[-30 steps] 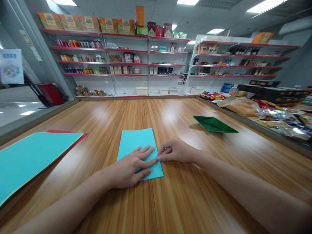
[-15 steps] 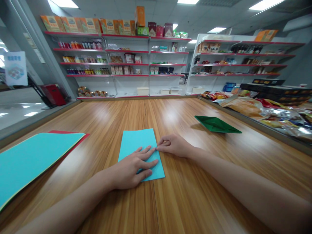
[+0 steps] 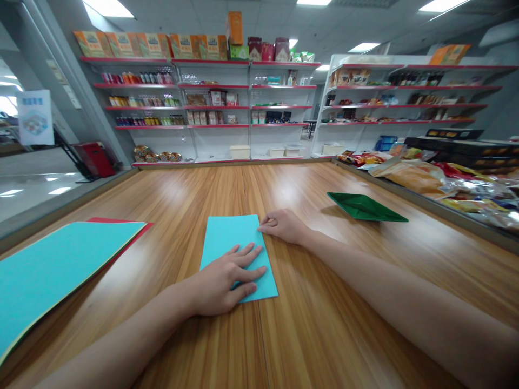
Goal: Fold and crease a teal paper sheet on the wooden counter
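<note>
A light-blue sheet of paper (image 3: 229, 235), apparently folded into a narrow oblong, lies flat on the wooden table in front of me. My left hand (image 3: 227, 278) rests on its lower part, palm down with the fingers spread. At the paper's right edge, near the far corner, is my right hand (image 3: 284, 226). Its thumb and forefinger are pinched together on that edge, and the other fingers are curled. Part of the sheet is hidden beneath my left hand.
A stack of coloured paper (image 3: 73, 259), light blue on top with red beneath, lies at the left. To the right stands a green folded paper piece (image 3: 367, 207). Bagged snacks (image 3: 417, 175) line the table's right side, and stocked shelves (image 3: 214, 86) rise behind.
My right hand has slid along the paper's right edge, away from me toward the far corner. My left hand stays on the sheet. The whole view has shifted slightly.
</note>
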Demonstrator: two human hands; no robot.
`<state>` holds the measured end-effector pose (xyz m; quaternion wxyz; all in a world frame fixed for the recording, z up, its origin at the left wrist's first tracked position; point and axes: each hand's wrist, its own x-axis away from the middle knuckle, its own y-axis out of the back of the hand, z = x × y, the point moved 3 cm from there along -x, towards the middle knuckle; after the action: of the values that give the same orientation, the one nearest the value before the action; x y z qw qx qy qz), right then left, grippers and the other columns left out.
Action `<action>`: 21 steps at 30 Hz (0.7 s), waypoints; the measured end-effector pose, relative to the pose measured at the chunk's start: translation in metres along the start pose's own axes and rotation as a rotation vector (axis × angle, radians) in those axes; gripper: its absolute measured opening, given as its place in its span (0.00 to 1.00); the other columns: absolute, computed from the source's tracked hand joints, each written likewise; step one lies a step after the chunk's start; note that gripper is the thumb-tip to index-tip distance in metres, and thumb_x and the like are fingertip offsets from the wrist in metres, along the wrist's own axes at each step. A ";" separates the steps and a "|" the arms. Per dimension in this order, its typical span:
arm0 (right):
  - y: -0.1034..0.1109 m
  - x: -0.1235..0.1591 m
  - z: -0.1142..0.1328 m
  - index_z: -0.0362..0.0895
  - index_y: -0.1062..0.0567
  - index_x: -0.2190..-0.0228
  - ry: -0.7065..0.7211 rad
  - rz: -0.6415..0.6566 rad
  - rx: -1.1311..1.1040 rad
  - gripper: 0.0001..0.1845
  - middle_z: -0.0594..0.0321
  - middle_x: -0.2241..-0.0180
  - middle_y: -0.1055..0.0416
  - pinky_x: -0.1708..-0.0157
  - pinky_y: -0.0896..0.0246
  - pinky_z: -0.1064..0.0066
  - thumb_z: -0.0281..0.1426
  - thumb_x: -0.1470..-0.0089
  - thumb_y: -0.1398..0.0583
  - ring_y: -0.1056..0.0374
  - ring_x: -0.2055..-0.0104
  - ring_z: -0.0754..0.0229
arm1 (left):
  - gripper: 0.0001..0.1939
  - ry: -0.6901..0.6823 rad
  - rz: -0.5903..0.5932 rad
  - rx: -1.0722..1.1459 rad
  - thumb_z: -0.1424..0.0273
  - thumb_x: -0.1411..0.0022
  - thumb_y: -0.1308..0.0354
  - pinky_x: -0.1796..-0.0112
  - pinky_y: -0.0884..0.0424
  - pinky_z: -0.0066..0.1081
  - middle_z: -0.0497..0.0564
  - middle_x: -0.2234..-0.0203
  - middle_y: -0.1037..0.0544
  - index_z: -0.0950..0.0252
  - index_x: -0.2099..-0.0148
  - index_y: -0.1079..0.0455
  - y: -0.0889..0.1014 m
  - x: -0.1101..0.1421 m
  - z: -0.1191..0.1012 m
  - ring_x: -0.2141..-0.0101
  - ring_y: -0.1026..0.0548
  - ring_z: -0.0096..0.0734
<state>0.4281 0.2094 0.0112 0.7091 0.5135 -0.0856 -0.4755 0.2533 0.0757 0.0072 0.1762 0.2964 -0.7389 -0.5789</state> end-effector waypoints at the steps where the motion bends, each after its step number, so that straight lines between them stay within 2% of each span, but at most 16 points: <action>1: 0.000 -0.004 -0.001 0.42 0.22 0.69 0.000 -0.010 0.010 0.14 0.59 0.69 0.24 0.68 0.39 0.73 0.41 0.51 0.38 0.29 0.66 0.58 | 0.20 -0.005 -0.006 0.005 0.67 0.33 0.53 0.40 0.55 0.53 0.56 0.36 0.52 0.60 0.40 0.37 0.000 0.000 0.000 0.37 0.57 0.47; 8: -0.005 -0.031 -0.016 0.43 0.22 0.70 -0.055 -0.082 0.027 0.14 0.59 0.69 0.24 0.69 0.40 0.72 0.41 0.50 0.38 0.29 0.67 0.58 | 0.20 -0.013 -0.025 0.021 0.66 0.34 0.52 0.40 0.54 0.53 0.56 0.36 0.51 0.60 0.40 0.36 0.000 0.000 0.002 0.37 0.55 0.48; 13: -0.006 -0.043 -0.022 0.43 0.22 0.70 -0.120 -0.149 0.033 0.14 0.56 0.68 0.24 0.67 0.40 0.69 0.41 0.49 0.40 0.29 0.65 0.56 | 0.22 -0.053 0.025 0.030 0.66 0.34 0.50 0.40 0.54 0.52 0.54 0.36 0.52 0.56 0.39 0.39 0.001 0.000 -0.006 0.36 0.55 0.44; 17: -0.008 -0.033 -0.017 0.42 0.22 0.63 -0.127 -0.127 -0.032 0.15 0.55 0.63 0.24 0.64 0.37 0.69 0.38 0.46 0.42 0.28 0.62 0.56 | 0.21 -0.107 0.042 0.054 0.65 0.35 0.49 0.40 0.54 0.50 0.53 0.36 0.50 0.55 0.40 0.37 0.005 0.001 -0.010 0.37 0.52 0.42; 21: -0.007 0.000 -0.004 0.43 0.24 0.56 -0.108 -0.082 -0.087 0.17 0.57 0.58 0.25 0.60 0.36 0.69 0.36 0.45 0.43 0.29 0.59 0.58 | 0.21 -0.125 0.046 0.058 0.64 0.36 0.48 0.39 0.55 0.48 0.52 0.36 0.50 0.54 0.40 0.37 0.007 0.003 -0.009 0.37 0.51 0.40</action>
<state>0.4266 0.2113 0.0040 0.7051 0.4588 -0.0818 -0.5344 0.2546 0.0686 0.0164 0.1344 0.2477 -0.7715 -0.5704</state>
